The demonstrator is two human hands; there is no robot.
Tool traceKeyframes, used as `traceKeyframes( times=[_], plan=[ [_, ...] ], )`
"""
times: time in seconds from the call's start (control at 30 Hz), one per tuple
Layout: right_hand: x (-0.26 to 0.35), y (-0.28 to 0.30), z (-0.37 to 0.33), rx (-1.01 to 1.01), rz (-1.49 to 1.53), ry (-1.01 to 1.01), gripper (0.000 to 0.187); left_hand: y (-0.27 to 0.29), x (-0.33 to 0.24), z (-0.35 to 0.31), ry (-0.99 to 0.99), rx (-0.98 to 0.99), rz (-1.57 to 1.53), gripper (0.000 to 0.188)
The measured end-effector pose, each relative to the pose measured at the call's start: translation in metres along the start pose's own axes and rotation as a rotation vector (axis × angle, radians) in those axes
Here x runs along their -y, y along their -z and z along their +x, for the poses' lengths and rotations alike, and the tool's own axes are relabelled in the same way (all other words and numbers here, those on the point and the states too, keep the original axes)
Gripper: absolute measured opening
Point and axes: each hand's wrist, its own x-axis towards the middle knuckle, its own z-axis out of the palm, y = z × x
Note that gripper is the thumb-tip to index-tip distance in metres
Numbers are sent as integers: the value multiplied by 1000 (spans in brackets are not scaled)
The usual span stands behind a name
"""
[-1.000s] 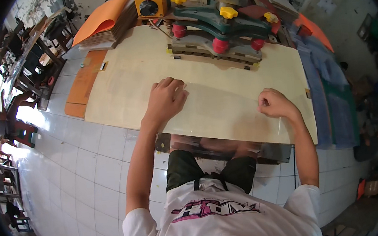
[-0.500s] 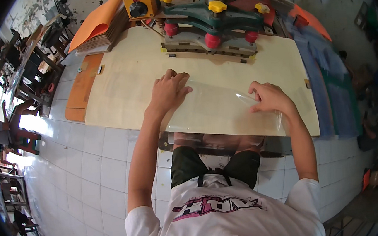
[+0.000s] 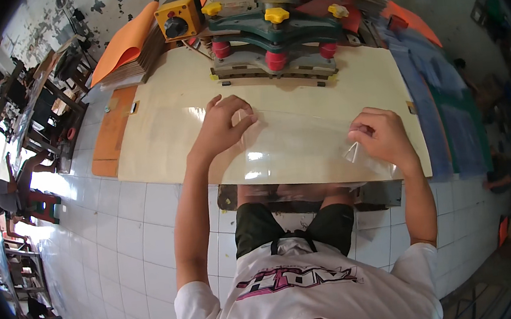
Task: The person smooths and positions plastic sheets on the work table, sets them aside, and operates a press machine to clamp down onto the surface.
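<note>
A clear, glossy plastic sheet (image 3: 299,137) lies over the pale cream board (image 3: 161,138) on the table, its near edge reaching the board's front. My left hand (image 3: 223,126) pinches the sheet near its far left part, thumb against fingertips. On the other side, my right hand (image 3: 383,135) is closed on the sheet's right end, which creases and lifts under the fingers. Beyond both hands stands a press machine with a dark green frame (image 3: 274,31), red knobs and yellow star knobs; its lower plate sits above the board.
Left of the machine are a yellow control box (image 3: 177,18) and a stack of sheets under an orange sheet (image 3: 127,45). An orange-brown board (image 3: 109,146) juts out at the left. Bluish plastic sheets (image 3: 440,98) lie at the right. Another person (image 3: 5,183) sits far left.
My right hand has gone from loosely curled fingers to a closed grip on the sheet, shifting slightly right. My left thumb has closed toward the fingers. The sheet's reflections and creases have shifted.
</note>
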Motion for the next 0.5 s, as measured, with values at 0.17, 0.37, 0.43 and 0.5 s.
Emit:
traceKeyframes(
  times=[0.17, 0.37, 0.43, 0.5],
  plan=[
    [10, 38, -10, -29, 137, -59, 8, 47, -49, 6, 104, 0, -282, 17],
    [9, 74, -14, 102, 452, -75, 21, 86, -81, 3, 180, -6, -561, 30],
    [10, 80, -13, 145, 503, -116, 26, 93, -87, 2, 190, 0, -585, 30],
    [4, 83, -12, 208, 558, -118, 28, 97, -91, -1, 217, 16, -613, 29]
  ],
)
